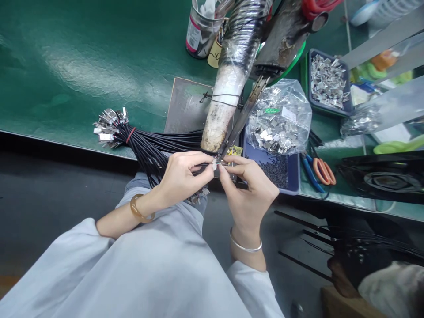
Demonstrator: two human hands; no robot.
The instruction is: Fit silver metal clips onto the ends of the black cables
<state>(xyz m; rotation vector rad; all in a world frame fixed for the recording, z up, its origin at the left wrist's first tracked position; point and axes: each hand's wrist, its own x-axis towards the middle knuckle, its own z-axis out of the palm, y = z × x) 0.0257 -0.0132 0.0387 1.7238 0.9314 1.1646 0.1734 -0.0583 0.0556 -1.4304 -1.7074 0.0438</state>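
My left hand (187, 174) and my right hand (247, 183) meet at the table's front edge, fingertips almost touching. Between my left thumb and forefinger is a small metal connector (214, 166). My right thumb and fingers pinch right beside it; what they hold is too small to make out. Just above the fingertips ends the narrow metal barrel (243, 112) of a grey tool, next to a white tube (220, 99) wrapped in clear film. To the left lies a bundle of black cables (155, 143) with metal ends, tied by a red band; some cables hang over my lap.
Right of my hands, a bag of metal parts (278, 119) rests on a blue tray (294, 176) with small black pieces. Beyond are a bin of metal parts (329, 81), pliers (311, 172), a black fan-like device (387, 179) and a plastic cup (195, 37). Another person sits lower right.
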